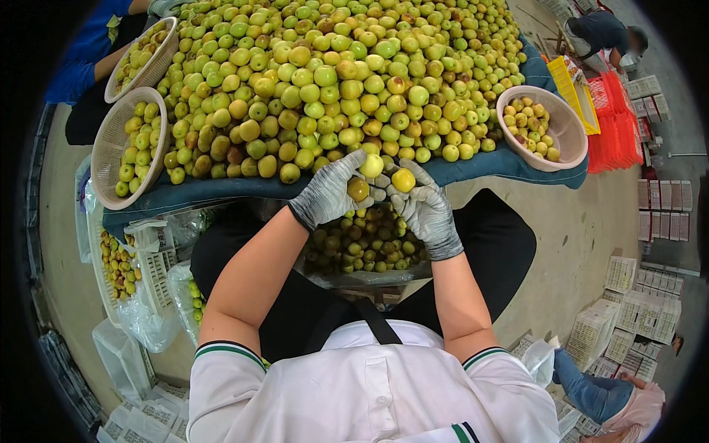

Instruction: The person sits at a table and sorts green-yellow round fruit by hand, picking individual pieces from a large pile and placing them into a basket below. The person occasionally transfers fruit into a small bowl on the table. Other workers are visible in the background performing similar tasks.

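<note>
My left hand (328,192), in a grey knit glove, holds a brownish jujube-like fruit (358,189) in its fingers. A pale yellow-green fruit (371,165) rests against its thumb and fingertips. Gloved the same way, my right hand (427,217) grips a yellow fruit (403,180) between thumb and fingers. Both hands are close together over the near edge of a large heap of green, yellow and browned fruits (343,72). Below them, between my knees, a plastic-lined container holds more fruits (365,243), partly hidden by the hands.
Pink baskets with fruit stand at the heap's left (99,166) and right (576,141). Blue padded cloth (238,191) edges the table. A white crate (99,277) lies lower left. Red crates (612,133) stand right. A person in blue (77,72) sits at left; others are farther right.
</note>
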Action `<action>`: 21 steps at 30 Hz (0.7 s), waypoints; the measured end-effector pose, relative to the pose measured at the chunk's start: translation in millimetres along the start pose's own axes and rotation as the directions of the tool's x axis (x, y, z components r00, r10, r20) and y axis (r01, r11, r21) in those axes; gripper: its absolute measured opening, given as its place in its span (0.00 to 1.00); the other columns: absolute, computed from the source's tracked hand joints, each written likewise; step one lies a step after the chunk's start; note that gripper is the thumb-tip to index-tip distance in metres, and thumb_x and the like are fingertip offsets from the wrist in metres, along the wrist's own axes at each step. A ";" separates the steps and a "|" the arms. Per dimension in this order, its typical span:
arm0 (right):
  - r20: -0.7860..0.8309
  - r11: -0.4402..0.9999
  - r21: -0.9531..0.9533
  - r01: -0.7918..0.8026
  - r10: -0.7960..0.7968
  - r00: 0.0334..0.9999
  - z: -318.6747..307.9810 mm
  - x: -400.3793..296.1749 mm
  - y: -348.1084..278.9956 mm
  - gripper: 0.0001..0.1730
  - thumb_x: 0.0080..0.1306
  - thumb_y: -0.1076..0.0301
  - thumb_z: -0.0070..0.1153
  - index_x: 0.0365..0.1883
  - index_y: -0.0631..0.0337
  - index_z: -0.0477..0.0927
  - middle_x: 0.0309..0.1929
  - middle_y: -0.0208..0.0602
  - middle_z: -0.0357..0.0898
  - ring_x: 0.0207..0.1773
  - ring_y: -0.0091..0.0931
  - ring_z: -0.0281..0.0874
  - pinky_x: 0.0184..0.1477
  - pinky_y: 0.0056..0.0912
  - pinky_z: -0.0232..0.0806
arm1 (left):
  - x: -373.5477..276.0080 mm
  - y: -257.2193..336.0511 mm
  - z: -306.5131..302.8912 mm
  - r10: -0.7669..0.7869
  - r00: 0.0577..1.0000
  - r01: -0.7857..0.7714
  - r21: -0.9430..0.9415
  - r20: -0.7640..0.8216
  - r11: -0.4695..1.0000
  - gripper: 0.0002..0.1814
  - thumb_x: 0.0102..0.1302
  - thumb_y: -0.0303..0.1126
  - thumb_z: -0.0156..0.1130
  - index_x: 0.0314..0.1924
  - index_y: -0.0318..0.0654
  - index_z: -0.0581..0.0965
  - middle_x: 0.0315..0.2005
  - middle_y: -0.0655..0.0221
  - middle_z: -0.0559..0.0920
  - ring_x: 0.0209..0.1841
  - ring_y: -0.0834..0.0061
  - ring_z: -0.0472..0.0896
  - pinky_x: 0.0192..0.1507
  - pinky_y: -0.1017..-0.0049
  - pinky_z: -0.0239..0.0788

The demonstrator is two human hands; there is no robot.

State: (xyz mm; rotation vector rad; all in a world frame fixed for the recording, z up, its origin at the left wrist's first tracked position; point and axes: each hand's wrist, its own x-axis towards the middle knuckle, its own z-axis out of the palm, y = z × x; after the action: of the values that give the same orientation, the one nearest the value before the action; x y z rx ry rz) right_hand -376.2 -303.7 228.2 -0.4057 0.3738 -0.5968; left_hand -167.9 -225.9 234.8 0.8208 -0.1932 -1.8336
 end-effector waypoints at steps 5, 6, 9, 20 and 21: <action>-0.056 0.999 -0.032 0.011 -0.013 0.998 4.1 -2.3 0.2 0.29 0.63 0.75 0.54 0.65 0.64 0.69 0.58 0.47 0.75 0.49 0.33 0.82 0.50 0.30 0.79 | 0.5 0.4 4.6 -0.047 0.999 0.045 -0.121 -0.013 0.992 0.27 0.74 0.56 0.52 0.56 0.39 0.75 0.45 0.63 0.83 0.44 0.68 0.85 0.40 0.72 0.80; -0.074 0.997 -0.069 0.032 -0.037 0.997 7.1 -2.5 -1.7 0.28 0.64 0.74 0.54 0.64 0.63 0.70 0.58 0.45 0.75 0.49 0.32 0.81 0.50 0.30 0.78 | -0.5 0.2 8.7 -0.030 0.999 0.029 -0.125 -0.010 0.992 0.27 0.73 0.56 0.52 0.56 0.39 0.75 0.45 0.63 0.83 0.44 0.67 0.85 0.40 0.72 0.80; -0.219 0.965 -0.260 0.035 -0.094 0.971 23.0 -1.0 6.9 0.27 0.66 0.71 0.54 0.64 0.63 0.68 0.55 0.36 0.76 0.49 0.26 0.79 0.49 0.26 0.75 | -3.3 -1.4 5.1 0.011 0.996 0.001 -0.122 0.093 0.993 0.25 0.72 0.54 0.56 0.55 0.40 0.76 0.46 0.62 0.83 0.44 0.66 0.84 0.42 0.72 0.81; -0.064 0.992 0.117 -0.038 0.046 0.997 13.0 10.6 30.8 0.27 0.75 0.53 0.43 0.63 0.64 0.68 0.61 0.49 0.72 0.65 0.43 0.71 0.61 0.49 0.72 | -11.1 -7.3 29.2 0.491 0.795 -0.367 0.927 0.356 -0.079 0.38 0.55 0.44 0.76 0.60 0.30 0.73 0.48 0.54 0.79 0.52 0.58 0.79 0.54 0.64 0.73; -0.118 0.987 0.160 -0.020 0.039 0.992 17.7 12.2 32.2 0.28 0.75 0.52 0.42 0.64 0.64 0.67 0.62 0.47 0.71 0.64 0.43 0.72 0.59 0.49 0.73 | -14.2 -6.1 30.3 0.499 0.794 -0.371 0.927 0.346 -0.054 0.37 0.55 0.44 0.76 0.60 0.30 0.73 0.48 0.54 0.79 0.51 0.59 0.79 0.54 0.64 0.73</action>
State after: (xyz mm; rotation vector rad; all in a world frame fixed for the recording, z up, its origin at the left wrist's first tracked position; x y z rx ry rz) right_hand -344.1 -282.2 225.6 -0.2114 0.4444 -0.6191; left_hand -188.5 -218.2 260.8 1.5163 -1.6291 -0.7350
